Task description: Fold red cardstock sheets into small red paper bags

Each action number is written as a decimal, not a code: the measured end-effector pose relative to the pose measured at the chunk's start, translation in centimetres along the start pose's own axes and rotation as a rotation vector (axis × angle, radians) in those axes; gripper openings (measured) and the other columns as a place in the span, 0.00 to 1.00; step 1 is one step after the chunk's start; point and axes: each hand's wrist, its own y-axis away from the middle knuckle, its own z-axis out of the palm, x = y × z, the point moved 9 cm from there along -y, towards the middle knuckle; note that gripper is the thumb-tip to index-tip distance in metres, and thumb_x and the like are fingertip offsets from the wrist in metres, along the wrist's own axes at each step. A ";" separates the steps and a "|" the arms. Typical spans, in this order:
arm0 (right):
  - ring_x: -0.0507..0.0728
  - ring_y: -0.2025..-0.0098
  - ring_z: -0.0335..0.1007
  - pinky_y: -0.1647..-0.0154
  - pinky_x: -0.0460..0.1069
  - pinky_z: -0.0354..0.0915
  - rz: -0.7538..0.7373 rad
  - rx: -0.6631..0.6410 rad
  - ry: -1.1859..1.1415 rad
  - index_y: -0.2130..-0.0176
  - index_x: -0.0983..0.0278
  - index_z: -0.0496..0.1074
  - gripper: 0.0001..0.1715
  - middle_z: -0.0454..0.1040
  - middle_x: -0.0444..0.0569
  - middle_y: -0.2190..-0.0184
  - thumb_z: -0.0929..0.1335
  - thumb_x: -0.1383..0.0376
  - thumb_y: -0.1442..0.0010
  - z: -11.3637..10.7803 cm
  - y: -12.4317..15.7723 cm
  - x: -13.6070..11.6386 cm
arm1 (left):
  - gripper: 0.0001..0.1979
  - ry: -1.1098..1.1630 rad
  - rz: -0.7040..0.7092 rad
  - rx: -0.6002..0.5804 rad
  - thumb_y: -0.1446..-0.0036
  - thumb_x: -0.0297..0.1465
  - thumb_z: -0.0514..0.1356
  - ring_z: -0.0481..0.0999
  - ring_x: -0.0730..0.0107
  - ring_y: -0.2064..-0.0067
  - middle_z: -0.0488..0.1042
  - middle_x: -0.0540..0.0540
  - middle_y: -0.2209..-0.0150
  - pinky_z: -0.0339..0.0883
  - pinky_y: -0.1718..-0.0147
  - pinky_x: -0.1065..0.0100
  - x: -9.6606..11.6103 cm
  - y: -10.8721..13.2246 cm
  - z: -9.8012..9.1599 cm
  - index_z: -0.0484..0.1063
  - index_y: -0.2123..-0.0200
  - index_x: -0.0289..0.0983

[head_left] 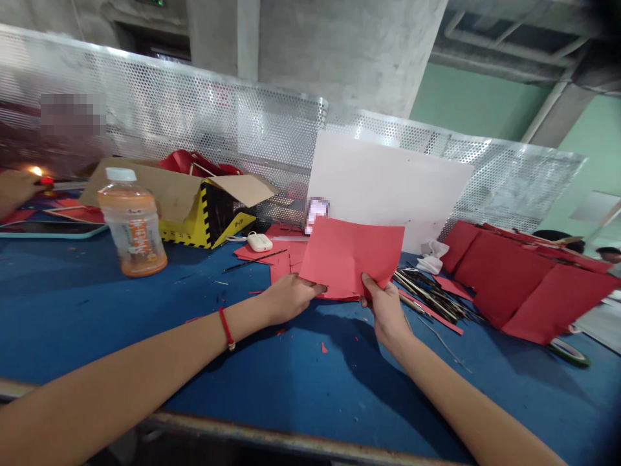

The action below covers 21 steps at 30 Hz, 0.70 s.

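Observation:
A red paper sheet stands tilted up in front of me, slightly bent near its middle. My right hand pinches its lower right part, the thumb on the near face and the other fingers behind. At the lower left edge, my left hand is closed on the same sheet, with its fingertips against the paper. Under and behind the sheet lie more red paper pieces. Just right of my right hand is a pile of thin dark sticks.
A drink bottle stands left, before an open cardboard box. A white earphone case lies centrally. Folded red paper pieces stand right. A white board leans behind. Another person's hand is near a small flame far left.

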 end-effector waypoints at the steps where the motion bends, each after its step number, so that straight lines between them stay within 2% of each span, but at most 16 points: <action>1: 0.45 0.86 0.53 0.85 0.45 0.52 0.000 -0.001 0.002 0.72 0.62 0.66 0.18 0.68 0.37 0.78 0.74 0.56 0.59 0.0 0.0 0.0 | 0.20 -0.004 -0.001 0.000 0.44 0.22 0.53 0.76 0.56 0.57 0.75 0.38 0.54 0.69 0.62 0.63 0.0 0.0 0.0 0.69 0.47 0.36; 7: 0.46 0.86 0.53 0.85 0.45 0.52 -0.009 -0.023 0.005 0.73 0.62 0.65 0.18 0.66 0.37 0.80 0.74 0.56 0.58 0.2 0.1 -0.1 | 0.21 -0.022 0.002 0.000 0.47 0.20 0.54 0.76 0.54 0.56 0.74 0.37 0.52 0.70 0.62 0.62 0.2 0.0 -0.3 0.69 0.49 0.36; 13: 0.46 0.87 0.52 0.84 0.45 0.51 -0.008 -0.019 0.007 0.74 0.62 0.64 0.18 0.64 0.36 0.84 0.74 0.56 0.58 0.1 0.0 0.1 | 0.14 -0.014 -0.001 0.047 0.38 0.28 0.52 0.77 0.54 0.58 0.75 0.37 0.54 0.71 0.61 0.58 0.0 0.2 0.0 0.70 0.51 0.36; 17: 0.47 0.87 0.52 0.84 0.45 0.51 -0.004 -0.028 0.010 0.76 0.61 0.64 0.18 0.63 0.36 0.85 0.74 0.56 0.58 0.2 0.0 0.1 | 0.12 -0.072 -0.029 0.039 0.37 0.30 0.52 0.77 0.54 0.56 0.75 0.36 0.53 0.68 0.54 0.54 -0.3 0.0 0.3 0.70 0.53 0.34; 21: 0.47 0.86 0.52 0.84 0.45 0.51 0.009 -0.019 0.004 0.75 0.61 0.64 0.19 0.63 0.36 0.85 0.74 0.55 0.60 0.2 0.1 0.1 | 0.10 -0.057 -0.049 0.068 0.36 0.29 0.51 0.76 0.55 0.57 0.76 0.37 0.56 0.67 0.55 0.56 -0.5 -0.1 -0.1 0.71 0.57 0.35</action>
